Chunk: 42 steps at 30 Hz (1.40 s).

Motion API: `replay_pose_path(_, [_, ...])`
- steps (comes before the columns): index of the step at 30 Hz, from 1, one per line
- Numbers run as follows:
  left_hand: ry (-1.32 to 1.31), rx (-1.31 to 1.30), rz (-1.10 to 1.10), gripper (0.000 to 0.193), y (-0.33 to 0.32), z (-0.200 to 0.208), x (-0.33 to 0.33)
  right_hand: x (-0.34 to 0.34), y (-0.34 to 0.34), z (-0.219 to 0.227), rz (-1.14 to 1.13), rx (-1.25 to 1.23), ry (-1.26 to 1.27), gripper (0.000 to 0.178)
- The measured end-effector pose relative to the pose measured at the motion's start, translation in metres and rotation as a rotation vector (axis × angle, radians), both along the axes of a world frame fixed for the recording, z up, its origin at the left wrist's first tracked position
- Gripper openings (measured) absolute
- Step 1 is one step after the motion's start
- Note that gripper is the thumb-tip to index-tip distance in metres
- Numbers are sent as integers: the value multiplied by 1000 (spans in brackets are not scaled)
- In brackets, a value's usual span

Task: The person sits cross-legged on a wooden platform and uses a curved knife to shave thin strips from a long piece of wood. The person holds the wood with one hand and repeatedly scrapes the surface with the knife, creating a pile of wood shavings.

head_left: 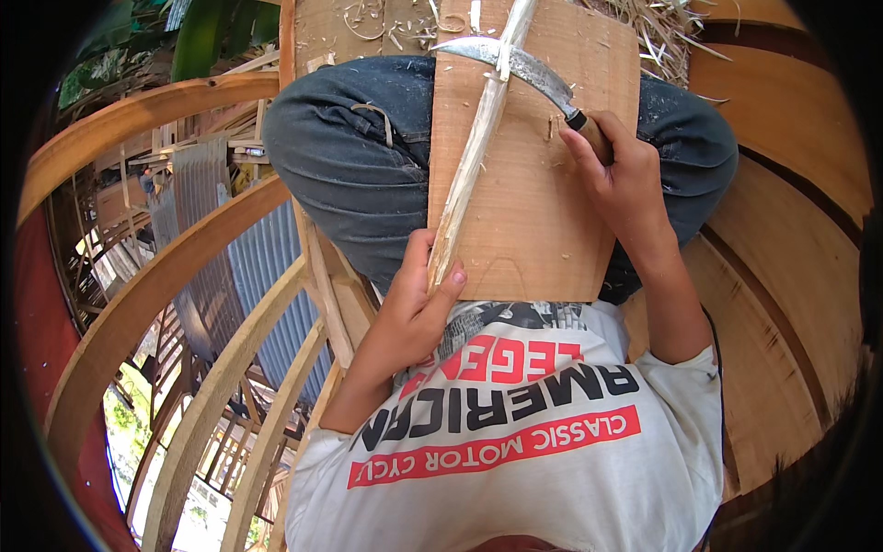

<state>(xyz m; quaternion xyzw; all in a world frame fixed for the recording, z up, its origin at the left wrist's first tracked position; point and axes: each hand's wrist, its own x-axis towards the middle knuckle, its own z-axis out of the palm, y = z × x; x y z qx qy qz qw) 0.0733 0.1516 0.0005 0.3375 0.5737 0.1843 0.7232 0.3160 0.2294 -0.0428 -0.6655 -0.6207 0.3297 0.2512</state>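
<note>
My right hand point(621, 170) is closed around the dark wooden handle of a sickle point(543, 75). Its curved steel blade crosses a long pale wooden stick point(472, 166) near the far end, where a shaving curls up against the edge. The near end of that stick is gripped by my left hand point(421, 290), thumb and fingers wrapped round it. Beneath both lies a flat wooden board point(538, 221), set across my lap between my bent knees. The stick slants from my waist up past the far edge of the picture.
Wood shavings point(667, 41) are heaped beyond the board at the far right, with more scattered at the far left. A slatted wooden railing point(152, 120) curves along my left, with corrugated metal sheets point(276, 276) below it. A plank wall point(782, 212) stands to my right.
</note>
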Motion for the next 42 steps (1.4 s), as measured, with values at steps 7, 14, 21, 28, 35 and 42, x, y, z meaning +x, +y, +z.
replay_pose_path(7, [-89,-93,57,30,0,2,2,8,10,-7,71,56,-123,29])
replay_pose_path(14, [-83,-106,41,30,1,0,-1,6,9,22,254,-406,248,35])
replay_pose_path(21, [-80,-79,41,30,-1,1,0,27,28,-1,-9,-215,174,36])
replay_pose_path(28, [-196,-233,97,33,5,2,-2,21,31,-10,-15,-29,-51,36])
replay_pose_path(35, [-195,-237,83,35,5,2,-3,24,35,-18,16,121,-216,37])
replay_pose_path(42, [-115,-154,30,33,2,0,-2,31,44,17,194,-371,115,40])
